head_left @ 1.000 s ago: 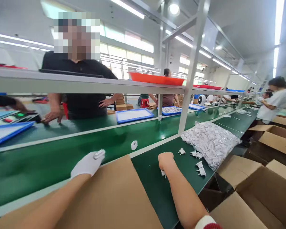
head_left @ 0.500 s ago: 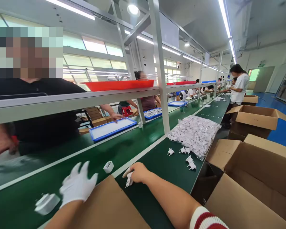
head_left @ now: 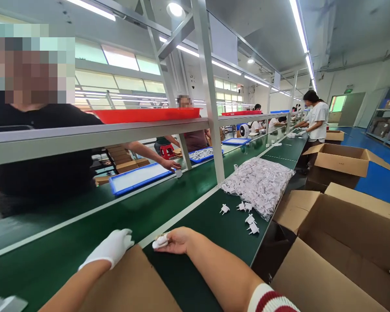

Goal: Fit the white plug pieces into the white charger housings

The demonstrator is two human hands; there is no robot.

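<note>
My left hand (head_left: 112, 247), in a white glove, is over the green belt (head_left: 81, 234) beside a cardboard flap (head_left: 130, 281). Its fingers are curled in, and whatever they may hold is hidden. My right hand (head_left: 177, 240) is turned partly palm up at the white strip between belt and bench. Its fingers are closed on a small white plug (head_left: 160, 241), whose pins I cannot see. Several loose white two-pin plugs (head_left: 252, 228) lie on the green bench to the right, in front of a clear bag of plugs (head_left: 260, 184).
Open cardboard boxes (head_left: 341, 164) stand along the bench's right side. A metal post (head_left: 208, 86) and shelf with a red tray (head_left: 146, 115) rise over the belt. Across it, a co-worker's hand (head_left: 170, 164) touches a white piece (head_left: 178, 173) beside a blue-rimmed tray (head_left: 139, 177).
My left hand has curled its fingers; the white piece near it is out of sight. My right hand has turned palm up with the plug. Another white piece moved toward the lower left corner.
</note>
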